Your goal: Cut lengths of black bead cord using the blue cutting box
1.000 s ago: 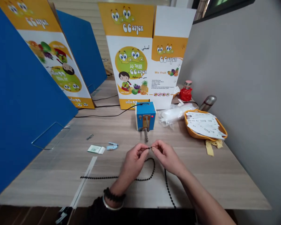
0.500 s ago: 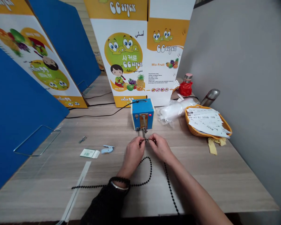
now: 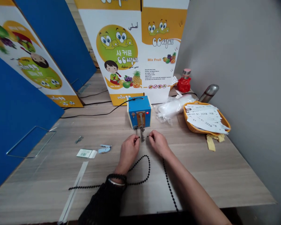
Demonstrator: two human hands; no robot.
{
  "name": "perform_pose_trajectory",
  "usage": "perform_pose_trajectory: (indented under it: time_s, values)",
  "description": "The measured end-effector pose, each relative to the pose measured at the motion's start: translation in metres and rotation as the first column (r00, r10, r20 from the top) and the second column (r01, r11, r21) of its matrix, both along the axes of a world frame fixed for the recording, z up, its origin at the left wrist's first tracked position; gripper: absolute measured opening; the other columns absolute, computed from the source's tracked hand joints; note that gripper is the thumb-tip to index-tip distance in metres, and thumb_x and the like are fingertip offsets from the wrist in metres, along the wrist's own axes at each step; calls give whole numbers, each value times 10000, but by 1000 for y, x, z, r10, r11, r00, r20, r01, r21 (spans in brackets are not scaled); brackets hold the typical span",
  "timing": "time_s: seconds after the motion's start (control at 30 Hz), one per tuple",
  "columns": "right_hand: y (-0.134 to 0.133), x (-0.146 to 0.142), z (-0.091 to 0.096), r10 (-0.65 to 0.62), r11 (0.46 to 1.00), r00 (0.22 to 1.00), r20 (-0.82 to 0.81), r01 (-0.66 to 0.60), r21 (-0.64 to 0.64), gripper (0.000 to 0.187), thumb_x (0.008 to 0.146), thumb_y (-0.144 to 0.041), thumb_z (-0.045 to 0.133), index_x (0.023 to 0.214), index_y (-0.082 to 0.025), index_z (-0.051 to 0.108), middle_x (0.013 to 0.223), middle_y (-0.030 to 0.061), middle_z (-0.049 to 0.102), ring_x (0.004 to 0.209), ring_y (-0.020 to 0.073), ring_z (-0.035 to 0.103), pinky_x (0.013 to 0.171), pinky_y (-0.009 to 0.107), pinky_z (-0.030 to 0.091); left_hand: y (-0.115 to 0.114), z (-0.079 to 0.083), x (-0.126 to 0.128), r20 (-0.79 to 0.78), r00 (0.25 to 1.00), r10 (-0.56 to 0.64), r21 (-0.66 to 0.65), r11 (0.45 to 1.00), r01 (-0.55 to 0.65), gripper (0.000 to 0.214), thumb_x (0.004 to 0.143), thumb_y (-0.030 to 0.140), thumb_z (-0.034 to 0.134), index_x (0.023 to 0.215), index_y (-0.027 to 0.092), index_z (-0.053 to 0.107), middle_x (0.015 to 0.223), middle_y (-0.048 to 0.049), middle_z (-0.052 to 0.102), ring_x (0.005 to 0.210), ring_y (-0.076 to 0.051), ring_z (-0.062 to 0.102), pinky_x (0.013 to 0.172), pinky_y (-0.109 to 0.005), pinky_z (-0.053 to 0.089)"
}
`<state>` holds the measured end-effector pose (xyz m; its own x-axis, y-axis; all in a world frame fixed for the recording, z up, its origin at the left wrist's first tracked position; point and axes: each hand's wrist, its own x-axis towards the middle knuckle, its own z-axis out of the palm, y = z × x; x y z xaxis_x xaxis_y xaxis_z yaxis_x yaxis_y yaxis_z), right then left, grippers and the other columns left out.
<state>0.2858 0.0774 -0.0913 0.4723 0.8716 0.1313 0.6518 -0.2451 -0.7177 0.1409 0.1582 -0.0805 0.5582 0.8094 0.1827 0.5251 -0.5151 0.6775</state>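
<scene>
A long string of small black beads [image 3: 146,178] loops over the wooden table [image 3: 213,175] and hangs off its front edge. My left hand [image 3: 128,152] pinches one part of the string just left of the metal tip of a small blue machine [image 3: 139,115]. My right hand [image 3: 157,143] pinches another part just right of that tip. Both hands are closed on the string, a few centimetres apart, with the tip between them. A red light glows on the machine's front. A black bead bracelet and a metal bangle sit on my left wrist.
An orange basket [image 3: 202,129] of white printed labels stands at the right, with clear plastic bags [image 3: 170,109], a red jar [image 3: 184,83] and a steel flask [image 3: 208,92] behind. Printed cartons [image 3: 135,50] and blue boards [image 3: 16,109] wall the back and left. A small blue tool [image 3: 104,148] and a label [image 3: 85,153] lie left.
Both hands moved forward with the bead string to the machine's metal tip, then drew slightly apart to either side of it. The camera tilted down and closer.
</scene>
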Motion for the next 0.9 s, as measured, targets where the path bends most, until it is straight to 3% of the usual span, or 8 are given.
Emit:
perform_pose_trajectory:
  time_s: [0.13,0.2,0.3,0.4,0.47,0.6,0.7,0.9]
  values:
    - [-27,10,17,-40,994,985,166,57,-97,135,931,-226,548,838,-183,637,891,48,635,752,170,567,649,253,326,-39,49,-25,174,942,-286,-235,917,322,117,910,210,522,902,177,634,832,-21,657,771,-164,600,717,-249,436]
    - [-39,3,26,5,989,980,197,24,-144,175,963,-285,544,861,-196,656,840,43,652,726,173,579,631,257,320,-71,77,-40,263,819,-509,-299,765,571,127,915,198,518,929,185,644,878,-17,668,820,-153,608,759,-237,442]
    - [-51,-33,30,294,939,945,145,-256,-231,131,963,-329,582,941,-236,672,783,14,677,713,176,612,627,251,336,-117,99,-55,349,612,-709,-296,536,790,143,903,180,533,986,184,649,892,-20,672,809,-142,609,759,-226,446]
    - [-59,-86,20,595,771,796,106,-530,-353,138,918,-359,658,995,-244,662,842,26,708,775,206,655,630,249,366,-144,94,-64,408,494,-768,-254,425,869,121,893,194,565,983,163,640,850,-26,659,765,-138,602,713,-217,447]
    - [-65,-111,10,664,702,737,130,-554,-448,144,931,-325,633,1037,-228,640,866,47,717,787,225,673,615,257,378,-153,86,-71,435,451,-779,-233,386,892,106,911,218,564,962,153,630,811,-24,642,741,-133,594,697,-211,447]
    - [-79,-104,-3,563,729,793,232,-344,-592,168,984,-185,472,1069,-202,617,862,64,712,785,237,685,589,272,384,-161,75,-86,498,409,-765,-242,330,912,145,955,266,519,954,150,607,869,-38,654,746,-125,600,707,-196,462]
    - [-91,-78,4,476,752,832,285,-217,-622,126,958,-213,539,1038,-185,632,964,83,694,817,234,676,594,276,388,-164,70,-95,522,383,-762,-229,307,924,177,970,290,488,954,149,594,944,-59,669,821,-146,629,783,-209,481]
    - [-87,-114,32,560,760,804,198,-403,-510,174,987,-310,544,882,-220,651,904,35,686,830,206,658,653,274,390,-169,57,-98,513,319,-797,-206,246,947,108,921,233,496,929,168,582,1009,-65,664,955,-182,645,865,-231,497]
